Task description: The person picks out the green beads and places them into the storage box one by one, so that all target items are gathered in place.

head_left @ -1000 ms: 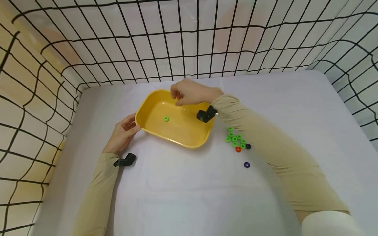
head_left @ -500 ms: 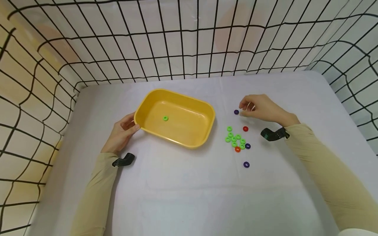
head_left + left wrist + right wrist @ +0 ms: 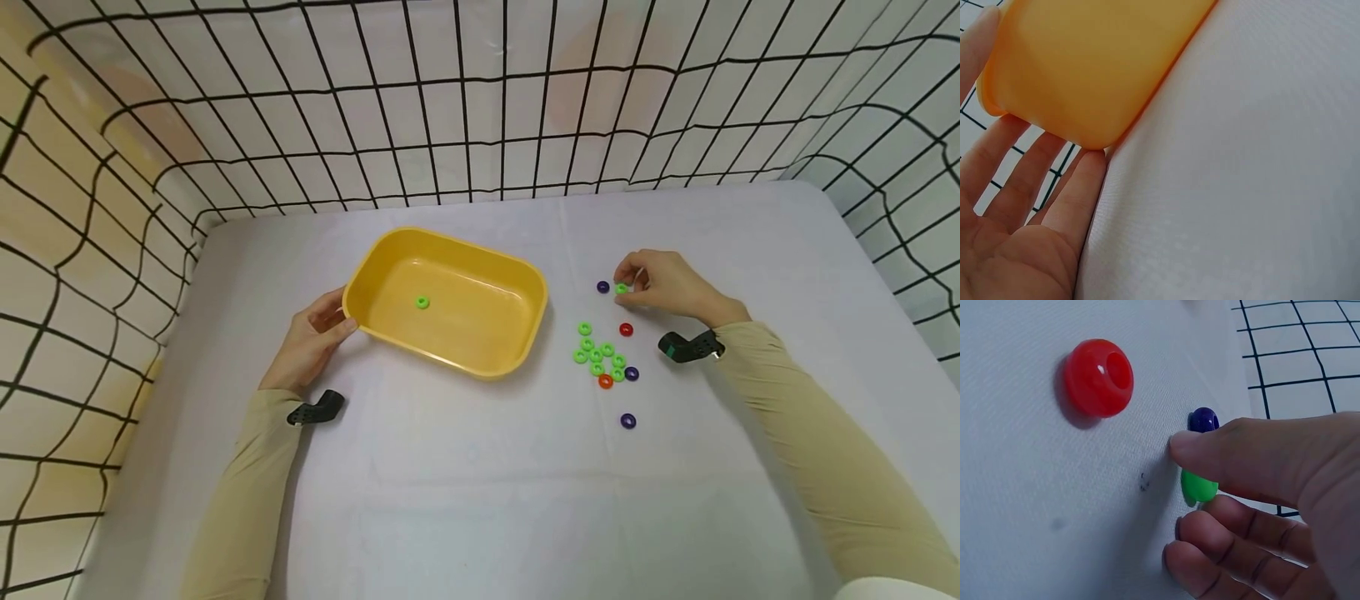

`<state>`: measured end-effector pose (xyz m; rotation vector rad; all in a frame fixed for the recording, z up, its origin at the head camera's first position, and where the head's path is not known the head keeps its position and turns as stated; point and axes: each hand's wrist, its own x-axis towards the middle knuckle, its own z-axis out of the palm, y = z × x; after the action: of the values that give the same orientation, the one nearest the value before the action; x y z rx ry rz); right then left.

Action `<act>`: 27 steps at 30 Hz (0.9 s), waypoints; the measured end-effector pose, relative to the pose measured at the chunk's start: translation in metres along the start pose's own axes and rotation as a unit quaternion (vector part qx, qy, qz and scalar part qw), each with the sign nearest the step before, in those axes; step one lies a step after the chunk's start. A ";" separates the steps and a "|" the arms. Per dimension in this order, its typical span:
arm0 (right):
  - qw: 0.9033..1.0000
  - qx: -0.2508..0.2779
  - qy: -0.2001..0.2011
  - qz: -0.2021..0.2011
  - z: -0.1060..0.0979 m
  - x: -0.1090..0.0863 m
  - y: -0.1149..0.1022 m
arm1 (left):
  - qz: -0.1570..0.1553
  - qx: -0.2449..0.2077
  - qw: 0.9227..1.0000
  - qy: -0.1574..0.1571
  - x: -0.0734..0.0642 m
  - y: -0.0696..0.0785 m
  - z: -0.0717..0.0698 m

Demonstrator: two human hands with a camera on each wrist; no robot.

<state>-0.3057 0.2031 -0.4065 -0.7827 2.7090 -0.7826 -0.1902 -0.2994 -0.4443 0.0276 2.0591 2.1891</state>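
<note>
A yellow plastic basin (image 3: 442,317) stands left of centre with one green bead (image 3: 422,302) lying on its floor. At its left end my left hand (image 3: 309,340) holds the basin, thumb at the rim and fingertips against the outer wall (image 3: 1085,81). Over on the right, my right hand (image 3: 663,283) pinches another green bead (image 3: 621,289) between thumb and index finger, close over the cloth. The thumb (image 3: 1210,450) covers part of this bead (image 3: 1200,486) in the right wrist view. Just beyond sits a purple bead (image 3: 603,287); a red bead (image 3: 626,329) lies nearer me.
Several green beads (image 3: 596,356) lie in a cluster right of the basin. An orange bead (image 3: 605,381) and a purple bead (image 3: 632,373) border it, with another purple bead (image 3: 628,421) nearer me. Black wire mesh (image 3: 480,108) walls the white-covered table (image 3: 450,492) at the back and sides.
My right hand has gone from above the basin across to the right, and now pinches a green bead beside the purple one. My left hand has stayed at the basin's end.
</note>
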 end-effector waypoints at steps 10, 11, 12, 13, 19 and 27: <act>1.000 -0.007 -0.002 0.011 0.000 0.000 0.000 | 0.002 -0.002 1.000 -0.003 0.000 0.001 0.002; 1.000 -0.009 -0.002 0.009 -0.001 0.001 -0.001 | 0.003 -0.003 1.000 -0.003 0.000 0.001 0.002; 1.000 -0.012 -0.001 0.007 -0.002 0.002 -0.003 | 0.005 -0.004 1.000 -0.004 0.000 0.001 0.002; 1.000 -0.015 0.001 0.004 -0.003 0.003 -0.005 | 0.006 -0.005 1.000 -0.005 0.000 0.001 0.002; 0.999 -0.037 0.020 -0.022 -0.022 0.023 -0.037 | 0.011 -0.009 1.000 -0.005 -0.001 0.001 0.001; 0.995 -0.059 -0.005 -0.082 -0.031 0.068 -0.113 | 0.013 -0.006 1.000 -0.007 -0.001 0.000 0.002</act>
<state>-0.3240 0.0977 -0.3228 -1.0438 2.7282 -0.6525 -0.1892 -0.2980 -0.4439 0.0682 2.0503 2.2098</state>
